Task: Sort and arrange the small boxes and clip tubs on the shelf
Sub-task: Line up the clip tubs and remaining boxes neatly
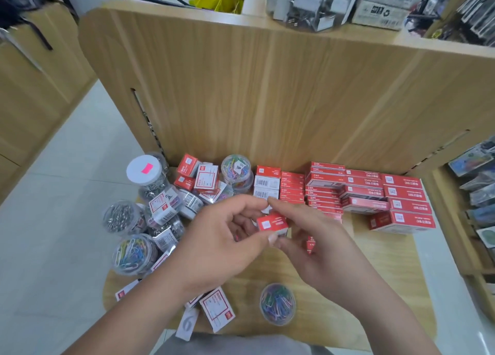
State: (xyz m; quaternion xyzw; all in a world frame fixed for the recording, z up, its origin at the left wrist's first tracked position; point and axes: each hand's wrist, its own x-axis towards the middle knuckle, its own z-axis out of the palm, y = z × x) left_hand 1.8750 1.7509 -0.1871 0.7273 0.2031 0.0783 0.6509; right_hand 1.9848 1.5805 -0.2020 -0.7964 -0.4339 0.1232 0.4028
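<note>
red-and-white small box, multicoloured clip tub, wood-grain shelf

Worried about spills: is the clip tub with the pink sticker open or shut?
Shut. A white lid bearing the pink sticker covers the tub; its clips show only through the clear wall.

Small red box above wooden shelf

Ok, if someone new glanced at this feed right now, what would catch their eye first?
First, the small red box held mid-frame between the left hand and right hand, above the shelf. Behind to the right, red boxes stand in neat stacks; to the left, clear clip tubs and loose boxes lie in a jumble. One tub of coloured clips sits alone near the front edge.
</note>
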